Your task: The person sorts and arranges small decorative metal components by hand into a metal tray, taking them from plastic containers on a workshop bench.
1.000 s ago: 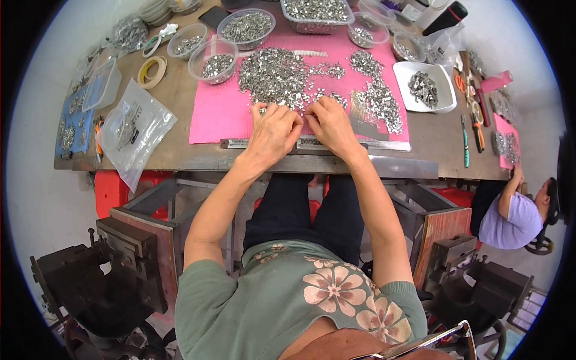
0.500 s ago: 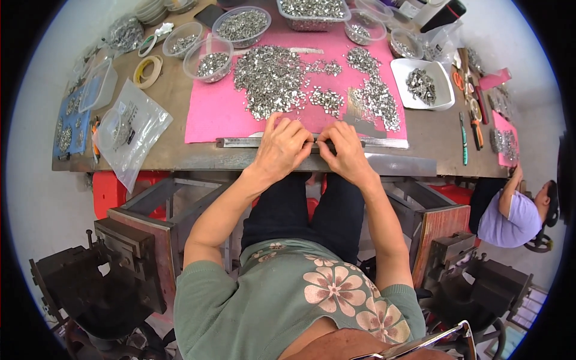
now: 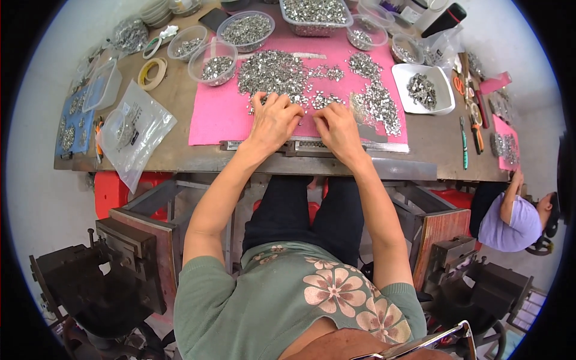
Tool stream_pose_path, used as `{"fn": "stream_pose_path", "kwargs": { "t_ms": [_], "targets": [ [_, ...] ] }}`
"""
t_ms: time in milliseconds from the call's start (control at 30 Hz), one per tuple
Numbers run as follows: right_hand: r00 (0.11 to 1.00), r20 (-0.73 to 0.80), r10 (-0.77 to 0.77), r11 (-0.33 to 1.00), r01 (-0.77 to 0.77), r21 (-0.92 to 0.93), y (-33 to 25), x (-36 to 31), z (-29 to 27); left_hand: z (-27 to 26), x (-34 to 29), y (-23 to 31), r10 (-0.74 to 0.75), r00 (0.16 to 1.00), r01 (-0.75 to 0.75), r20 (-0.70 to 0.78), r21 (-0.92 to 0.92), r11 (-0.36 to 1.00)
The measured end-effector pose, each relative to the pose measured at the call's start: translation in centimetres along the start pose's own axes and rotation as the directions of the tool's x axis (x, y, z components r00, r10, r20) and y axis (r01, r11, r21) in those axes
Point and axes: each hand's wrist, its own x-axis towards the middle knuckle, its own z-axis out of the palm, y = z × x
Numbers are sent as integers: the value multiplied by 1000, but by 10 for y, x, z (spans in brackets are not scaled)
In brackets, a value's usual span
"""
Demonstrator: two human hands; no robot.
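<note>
Just above the centre of the frame, both hands rest palm-down on a pink rectangular mat [image 3: 222, 123] spread over a brown worktable [image 3: 432, 141]. The left hand [image 3: 273, 120] lies with its fingers spread slightly apart, tips touching the near edge of a large heap of small silvery metal pieces [image 3: 273, 72] that fills the mat's upper middle. The right hand [image 3: 337, 129] sits just beside it, fingers drawn closer together and curled over a few loose pieces [image 3: 321, 99]; whether any piece is pinched between the fingertips cannot be told from this view. A long grey metal strip [image 3: 312, 147] runs along the mat's lower edge, touching the heels of both hands.

Round clear plastic bowls of the same pieces [image 3: 216, 63] stand at the upper left, a white square tray [image 3: 427, 90] with more sits at the upper right, and a clear plastic bag [image 3: 135, 135] lies at the left, hanging over the table edge. A second person in a lilac top [image 3: 510, 219] crouches at the lower right, well apart.

The likely trouble is scatter: the pieces are small and loosely piled, so a sweeping wrist could push some over the strip and off the table's near edge. The heap on the right [image 3: 378, 105] lies near the right hand, so separate lots could be mixed together. The overhanging bag could also slide off if nudged.
</note>
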Motion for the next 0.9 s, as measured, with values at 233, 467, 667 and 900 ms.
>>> {"fn": "stream_pose_path", "kwargs": {
  "t_ms": [233, 467, 667, 900],
  "targets": [
    [999, 7, 41, 981, -39, -189, 0, 17, 26, 4, 4, -10, 46, 997, -44, 65, -38, 998],
    [1000, 20, -24, 987, 27, -157, 9, 20, 31, -4, 0, 4, 24, 1000, -24, -3, -59, 998],
    [999, 17, -31, 998, 32, -49, 15, 15, 14, -14, -19, 44, 50, 999, -45, 21, -203, 978],
    [995, 95, -19, 992, 7, 128, -8, -31, -36, -1, -26, 57, 65, 998, -62, 9, -228, 972]
  ]
}}
